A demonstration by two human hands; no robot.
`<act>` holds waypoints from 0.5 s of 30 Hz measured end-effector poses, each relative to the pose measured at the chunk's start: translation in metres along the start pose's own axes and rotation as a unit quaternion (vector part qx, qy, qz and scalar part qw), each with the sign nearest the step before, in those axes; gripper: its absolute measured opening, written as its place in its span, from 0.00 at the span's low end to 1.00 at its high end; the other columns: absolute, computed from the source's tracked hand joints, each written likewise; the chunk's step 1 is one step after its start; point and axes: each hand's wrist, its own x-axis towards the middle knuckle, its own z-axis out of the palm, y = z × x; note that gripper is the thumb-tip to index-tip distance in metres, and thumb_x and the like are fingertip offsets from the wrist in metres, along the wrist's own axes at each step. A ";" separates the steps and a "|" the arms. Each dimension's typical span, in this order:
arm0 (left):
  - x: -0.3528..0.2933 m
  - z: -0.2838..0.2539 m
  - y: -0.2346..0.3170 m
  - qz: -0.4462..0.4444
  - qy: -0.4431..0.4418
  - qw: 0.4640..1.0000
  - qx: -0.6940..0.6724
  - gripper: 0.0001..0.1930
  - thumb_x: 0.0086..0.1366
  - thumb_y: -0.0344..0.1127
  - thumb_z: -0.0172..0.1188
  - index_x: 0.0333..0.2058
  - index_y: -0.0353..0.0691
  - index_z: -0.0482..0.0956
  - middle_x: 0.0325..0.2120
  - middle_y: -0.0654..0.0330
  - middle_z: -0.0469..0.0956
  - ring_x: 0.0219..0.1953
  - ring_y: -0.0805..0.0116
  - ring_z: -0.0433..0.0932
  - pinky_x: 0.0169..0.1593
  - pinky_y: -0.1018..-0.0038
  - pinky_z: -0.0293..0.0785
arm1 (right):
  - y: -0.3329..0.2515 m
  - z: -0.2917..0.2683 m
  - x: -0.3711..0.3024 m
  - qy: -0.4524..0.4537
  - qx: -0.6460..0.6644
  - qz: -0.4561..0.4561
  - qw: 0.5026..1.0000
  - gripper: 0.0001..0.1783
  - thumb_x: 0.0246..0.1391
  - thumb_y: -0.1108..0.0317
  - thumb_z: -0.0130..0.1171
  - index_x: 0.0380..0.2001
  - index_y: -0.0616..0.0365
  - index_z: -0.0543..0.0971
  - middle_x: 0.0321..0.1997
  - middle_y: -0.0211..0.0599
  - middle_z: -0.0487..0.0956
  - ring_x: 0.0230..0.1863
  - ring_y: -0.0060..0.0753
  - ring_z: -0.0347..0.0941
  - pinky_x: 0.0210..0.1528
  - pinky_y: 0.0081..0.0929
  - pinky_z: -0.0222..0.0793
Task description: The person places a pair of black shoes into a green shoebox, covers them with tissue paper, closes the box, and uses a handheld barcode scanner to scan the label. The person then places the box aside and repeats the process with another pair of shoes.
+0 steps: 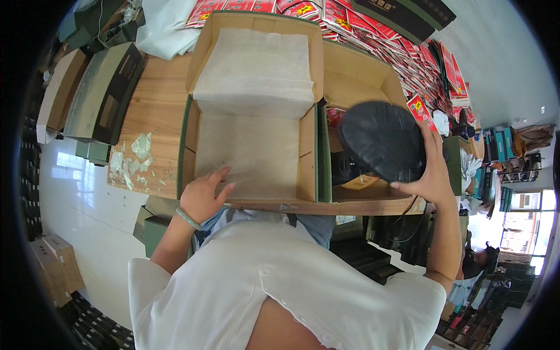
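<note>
Directly before me lies an open shoe box [190, 134], its lid raised at the back and pale tissue paper [256, 140] spread over lid and bottom. My left hand [205, 197] rests at its near left corner, fingers apart and holding nothing. My right hand [430, 166] grips a black shoe [382, 140] by its right side, above a second open box [322, 157]. The shoe is slightly blurred and hides much of that box. Under it, part of another dark, shiny shoe [345, 169] and a yellowish piece [359, 182] show.
Torn paper scraps [133, 158] lie on the wooden table [163, 87] at left. Closed boxes [105, 93] stand beyond its left edge. Heaps of red printed cards [373, 41] cover the back, with a dark box [408, 14] there. A cable [408, 217] hangs below the table's right edge.
</note>
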 end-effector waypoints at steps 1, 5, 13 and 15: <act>0.000 0.001 -0.001 0.000 -0.002 1.000 -0.002 0.21 0.67 0.48 0.56 0.55 0.45 0.74 0.38 0.53 0.82 0.41 0.51 0.80 0.44 0.62 0.76 | -0.005 0.000 0.013 0.001 0.034 -0.027 0.999 0.65 0.18 0.53 0.78 0.66 0.56 0.59 0.57 0.50 0.66 0.60 0.54 0.64 0.65 0.42 0.56; -0.001 0.003 -0.002 0.014 0.030 0.999 0.002 0.22 0.66 0.49 0.56 0.53 0.43 0.75 0.36 0.54 0.82 0.39 0.52 0.80 0.42 0.60 0.76 | -0.037 0.013 0.079 -0.058 0.240 -0.058 0.967 0.63 0.22 0.50 0.76 0.66 0.56 0.61 0.62 0.48 0.66 0.65 0.47 0.62 0.69 0.39 0.51; -0.001 -0.008 0.005 0.002 -0.020 0.961 -0.275 0.52 0.52 0.56 0.71 0.67 0.39 0.52 0.52 0.40 0.74 0.53 0.45 0.75 0.54 0.64 0.73 | -0.134 0.075 0.157 -0.233 0.493 -0.060 0.836 0.56 0.37 0.48 0.71 0.68 0.61 0.59 0.64 0.54 0.65 0.64 0.44 0.63 0.66 0.35 0.56; 0.005 0.009 -0.003 0.034 0.018 0.916 -0.400 0.53 0.51 0.55 0.72 0.67 0.38 0.52 0.53 0.39 0.72 0.53 0.45 0.75 0.55 0.64 0.72 | -0.142 0.091 0.166 -0.243 0.505 -0.064 0.826 0.56 0.39 0.46 0.70 0.67 0.63 0.59 0.64 0.54 0.66 0.64 0.43 0.64 0.65 0.33 0.57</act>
